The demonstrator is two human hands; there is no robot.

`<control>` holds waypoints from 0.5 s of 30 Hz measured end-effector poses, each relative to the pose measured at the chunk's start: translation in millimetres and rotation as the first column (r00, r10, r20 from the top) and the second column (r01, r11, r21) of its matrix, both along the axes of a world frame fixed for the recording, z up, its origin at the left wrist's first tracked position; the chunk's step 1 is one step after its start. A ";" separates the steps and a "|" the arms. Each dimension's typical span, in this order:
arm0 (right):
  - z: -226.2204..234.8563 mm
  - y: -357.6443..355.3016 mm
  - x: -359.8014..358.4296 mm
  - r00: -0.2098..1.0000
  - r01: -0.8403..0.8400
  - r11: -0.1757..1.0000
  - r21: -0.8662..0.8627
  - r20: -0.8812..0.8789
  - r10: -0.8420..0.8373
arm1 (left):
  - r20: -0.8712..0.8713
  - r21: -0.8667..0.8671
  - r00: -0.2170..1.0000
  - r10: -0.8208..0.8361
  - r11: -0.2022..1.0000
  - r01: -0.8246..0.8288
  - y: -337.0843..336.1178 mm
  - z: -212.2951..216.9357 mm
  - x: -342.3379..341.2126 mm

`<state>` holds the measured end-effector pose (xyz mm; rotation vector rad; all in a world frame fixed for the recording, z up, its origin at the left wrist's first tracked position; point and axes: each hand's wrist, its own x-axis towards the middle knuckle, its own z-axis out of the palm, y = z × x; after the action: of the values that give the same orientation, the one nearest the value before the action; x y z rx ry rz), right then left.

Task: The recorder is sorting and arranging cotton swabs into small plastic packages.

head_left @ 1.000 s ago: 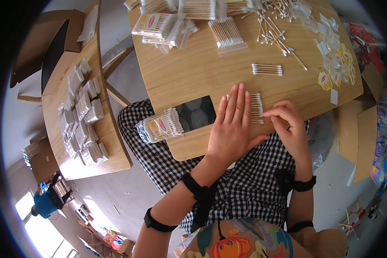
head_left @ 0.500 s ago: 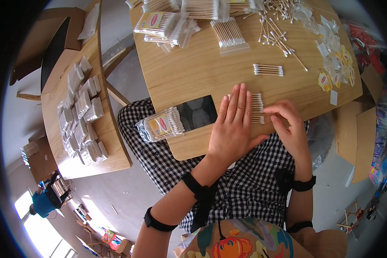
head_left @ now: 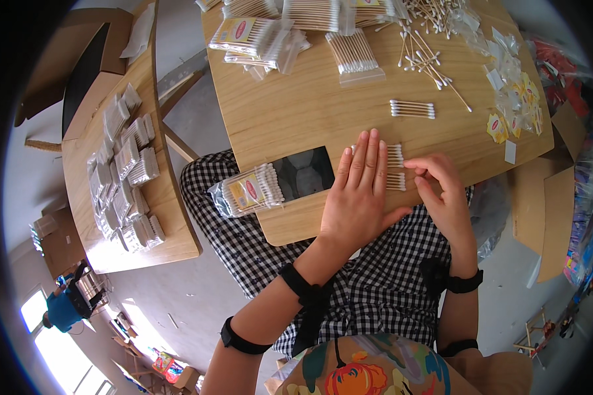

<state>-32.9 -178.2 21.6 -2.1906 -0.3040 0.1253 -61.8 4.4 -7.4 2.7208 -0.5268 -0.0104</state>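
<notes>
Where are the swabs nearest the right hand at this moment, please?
In the head view, the swabs lie right of centre on the table, partly covered by the left hand, their right tips beside the right hand.

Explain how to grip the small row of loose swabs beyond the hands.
Grip the swab row mid-stick, ideally from above, pinching its near and far edges: it lies flat, swabs side by side, crosswise, cotton tips at both ends.

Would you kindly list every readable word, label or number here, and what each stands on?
No text is clear enough to quote.
Yellow label on the near swab pack: too small to read.
Similar label on the stacked packs: also too small.
Loose yellow cards: print too small.
</notes>
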 end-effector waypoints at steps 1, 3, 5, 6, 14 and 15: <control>-0.4 -0.6 -0.2 1.000 -0.006 1.000 -0.003 0.002 0.006 | -0.002 -0.001 1.000 0.001 1.000 -0.001 -0.1 0.1 -0.1; -1.3 -2.1 0.4 1.000 -0.019 1.000 -0.009 0.006 0.019 | -0.002 0.003 1.000 -0.001 1.000 0.001 -0.1 -0.1 -0.1; -0.1 -1.3 0.1 1.000 -0.003 1.000 0.028 -0.028 0.003 | 0.008 -0.003 1.000 -0.002 1.000 0.002 -0.2 -0.8 0.0; 0.8 -0.6 0.2 0.999 0.006 0.999 0.046 -0.045 -0.004 | 0.016 -0.010 1.000 -0.002 1.000 0.002 -0.3 -1.5 0.0; 6.7 3.6 4.3 0.998 -0.004 1.000 -0.019 -0.058 0.003 | 0.024 -0.018 1.000 0.000 1.000 0.001 -0.1 -1.8 0.2; 7.6 3.5 4.7 0.998 -0.007 1.000 -0.029 -0.066 0.005 | 0.013 -0.013 1.000 0.000 1.000 0.000 -0.1 -0.7 0.4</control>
<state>-28.2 -174.7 29.2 -2.2099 -0.2727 0.2059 -61.4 4.2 -8.1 2.7103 -0.5284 0.0113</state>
